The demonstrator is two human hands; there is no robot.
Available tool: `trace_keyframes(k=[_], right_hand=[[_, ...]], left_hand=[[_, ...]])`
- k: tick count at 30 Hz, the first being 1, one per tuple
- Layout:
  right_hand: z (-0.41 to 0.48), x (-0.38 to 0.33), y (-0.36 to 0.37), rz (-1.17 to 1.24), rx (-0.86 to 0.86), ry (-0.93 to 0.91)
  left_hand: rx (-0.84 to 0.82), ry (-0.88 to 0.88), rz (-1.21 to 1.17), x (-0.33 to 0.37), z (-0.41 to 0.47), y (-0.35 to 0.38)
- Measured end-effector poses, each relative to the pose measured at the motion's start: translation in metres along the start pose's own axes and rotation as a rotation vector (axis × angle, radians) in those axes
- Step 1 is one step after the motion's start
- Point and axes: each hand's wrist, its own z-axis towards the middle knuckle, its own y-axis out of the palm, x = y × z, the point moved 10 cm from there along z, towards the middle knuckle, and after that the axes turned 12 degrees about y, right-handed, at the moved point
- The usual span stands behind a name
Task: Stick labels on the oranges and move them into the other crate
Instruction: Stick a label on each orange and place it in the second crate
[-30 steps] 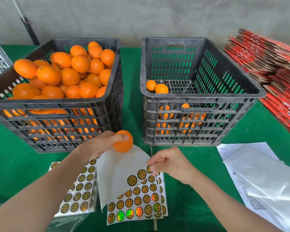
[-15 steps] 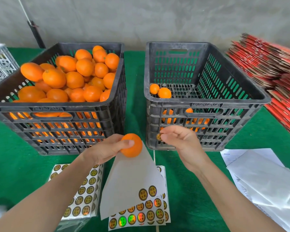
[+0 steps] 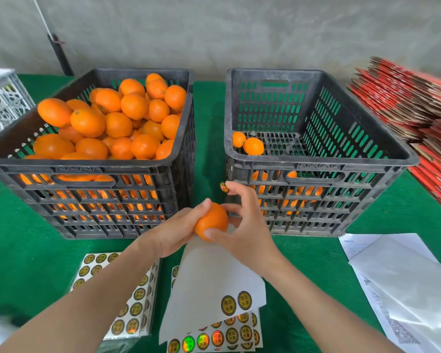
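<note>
The orange [image 3: 211, 219], half hidden, was clasped by curled fingers of the left hand [image 3: 175, 231] and right hand [image 3: 246, 224]; the label [image 3: 224, 187] print was unreadable.

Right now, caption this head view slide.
Left hand and right hand hold a round orange; gold round label on right fingertip.

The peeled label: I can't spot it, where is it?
Label: head view, centre, on the right hand's raised fingertip, just above the held orange, before the right crate.
</note>
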Motion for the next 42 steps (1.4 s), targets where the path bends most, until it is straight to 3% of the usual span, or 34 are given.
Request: trace_keyframes(k=[4,8,11,13,15,20,31,34,36,39,42], right_hand=[[-0.01,-0.02,-0.006,-0.099,0.125,-0.246],[-0.013,-0.024,-0.002,-0.201,0.128,-0.344],[-0.008,-0.019,-0.012,0.085,0.061,-0.214],[-0.002,-0.005,-0.035,0.407,0.143,-0.026],[0.002,0.012,-0.044,0.509,0.184,0.16],[0.002,0.013,-0.025,0.361,0.032,0.246],[-0.001,-0.007,-0.026,-0.1,0.12,0.069],[0.008,0.004,-0.034,-0.284,0.124,0.179],[0.01,0.012,-0.031,-0.263,0.005,0.247],[0.0,0.003,-0.002,-0.17,-0.29,0.163],[-0.009,-0.009,0.012,-0.397,-0.286,-0.007]], left_hand=[[-0.059,-0.116,-0.047,-0.007,-0.003,0.0],[-0.056,-0.048,-0.1,0.0,0.001,0.003],[-0.049,0.009,-0.045,-0.002,0.0,-0.002],[-0.045,0.054,0.028,-0.002,-0.002,-0.007],[-0.054,0.084,0.056,-0.002,-0.003,-0.009],[-0.067,0.143,0.094,0.007,0.002,-0.007],[-0.085,0.185,0.208,0.02,-0.004,-0.003],[-0.134,0.188,0.207,0.022,-0.009,-0.001],[-0.182,0.194,0.16,0.025,-0.012,0.005],[-0.219,0.203,0.151,0.03,-0.01,0.011],[-0.236,0.214,0.143,0.03,-0.008,0.011]])
